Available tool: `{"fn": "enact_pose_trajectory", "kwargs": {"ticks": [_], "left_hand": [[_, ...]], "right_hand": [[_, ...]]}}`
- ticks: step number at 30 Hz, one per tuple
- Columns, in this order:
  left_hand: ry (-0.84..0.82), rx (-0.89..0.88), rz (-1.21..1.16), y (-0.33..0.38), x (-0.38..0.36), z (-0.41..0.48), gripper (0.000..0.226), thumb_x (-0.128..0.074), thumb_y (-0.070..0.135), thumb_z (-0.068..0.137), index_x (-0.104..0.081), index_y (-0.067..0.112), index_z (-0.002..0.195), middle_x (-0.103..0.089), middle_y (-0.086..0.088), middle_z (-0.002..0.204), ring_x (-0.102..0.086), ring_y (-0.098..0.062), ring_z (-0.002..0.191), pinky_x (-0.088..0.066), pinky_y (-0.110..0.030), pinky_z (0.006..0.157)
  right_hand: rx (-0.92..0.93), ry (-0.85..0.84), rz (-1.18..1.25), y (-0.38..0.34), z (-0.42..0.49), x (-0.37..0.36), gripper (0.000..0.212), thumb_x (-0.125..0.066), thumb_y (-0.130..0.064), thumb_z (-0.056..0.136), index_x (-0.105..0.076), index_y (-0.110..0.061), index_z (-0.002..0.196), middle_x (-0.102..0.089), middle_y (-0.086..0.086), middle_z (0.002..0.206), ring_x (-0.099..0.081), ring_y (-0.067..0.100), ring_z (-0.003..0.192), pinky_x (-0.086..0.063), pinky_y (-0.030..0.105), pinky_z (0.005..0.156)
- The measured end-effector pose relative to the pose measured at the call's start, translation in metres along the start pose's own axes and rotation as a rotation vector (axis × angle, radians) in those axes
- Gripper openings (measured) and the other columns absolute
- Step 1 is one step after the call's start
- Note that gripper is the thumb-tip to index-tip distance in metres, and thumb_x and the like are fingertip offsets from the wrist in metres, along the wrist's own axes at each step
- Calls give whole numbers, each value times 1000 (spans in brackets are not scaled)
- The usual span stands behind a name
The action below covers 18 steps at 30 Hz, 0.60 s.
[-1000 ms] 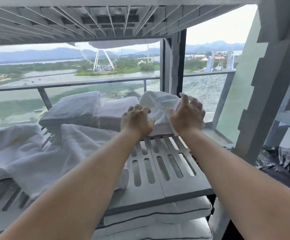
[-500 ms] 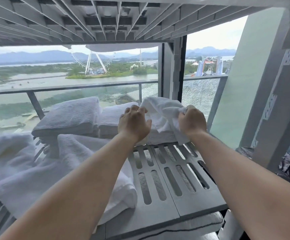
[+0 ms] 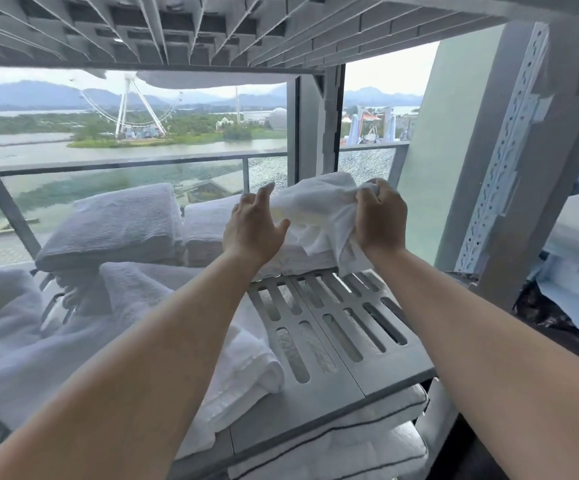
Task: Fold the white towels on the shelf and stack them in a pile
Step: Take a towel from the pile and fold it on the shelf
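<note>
A crumpled white towel (image 3: 315,206) lies on top of a folded stack at the back right of the slotted grey shelf (image 3: 343,341). My right hand (image 3: 380,220) grips a bunched corner of it and lifts that side. My left hand (image 3: 255,226) hovers at the towel's left edge with fingers spread and loosely bent, holding nothing. Two folded white towels (image 3: 115,223) sit further left at the back. A large unfolded white towel (image 3: 115,341) sprawls over the shelf's left half, partly under my left forearm.
Another slatted shelf (image 3: 212,29) hangs close overhead. A perforated metal upright (image 3: 502,157) stands to the right. Folded bedding with dark piping (image 3: 350,441) fills the shelf below. Behind the shelf is a glass balcony railing (image 3: 125,164).
My right hand has closed on the towel's corner and raised it. My left hand has come off the towel and opened beside it. The camera has moved nearer.
</note>
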<state>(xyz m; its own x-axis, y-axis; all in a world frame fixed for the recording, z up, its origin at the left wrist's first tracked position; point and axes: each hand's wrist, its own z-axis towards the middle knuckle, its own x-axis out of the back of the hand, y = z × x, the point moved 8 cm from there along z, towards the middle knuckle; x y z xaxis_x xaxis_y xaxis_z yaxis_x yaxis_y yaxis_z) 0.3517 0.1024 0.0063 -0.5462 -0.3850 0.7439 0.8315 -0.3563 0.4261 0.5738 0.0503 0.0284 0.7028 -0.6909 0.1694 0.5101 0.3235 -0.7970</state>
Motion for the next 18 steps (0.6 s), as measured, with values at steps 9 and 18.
{"fn": "enact_pose_trajectory", "kwargs": {"ticks": [9,18], "left_hand": [[-35,-192,-30,27,-21,-11,40,-62,37,98,-57,33,137,-50,-6,135,-45,-26,127,-52,-46,88],[-182,-252,-34,46,-22,-42,17,-53,29,99,-60,15,105,-63,-7,118,-54,-29,115,-44,-41,94]], "right_hand": [[-98,-20,154,23,-41,38,17,-43,-12,77,-50,-15,61,-45,-7,56,-40,14,59,-32,32,57],[-141,-25,-154,52,-60,64,15,-40,-22,91,-56,-21,94,-61,-4,81,-58,25,82,-40,34,66]]}}
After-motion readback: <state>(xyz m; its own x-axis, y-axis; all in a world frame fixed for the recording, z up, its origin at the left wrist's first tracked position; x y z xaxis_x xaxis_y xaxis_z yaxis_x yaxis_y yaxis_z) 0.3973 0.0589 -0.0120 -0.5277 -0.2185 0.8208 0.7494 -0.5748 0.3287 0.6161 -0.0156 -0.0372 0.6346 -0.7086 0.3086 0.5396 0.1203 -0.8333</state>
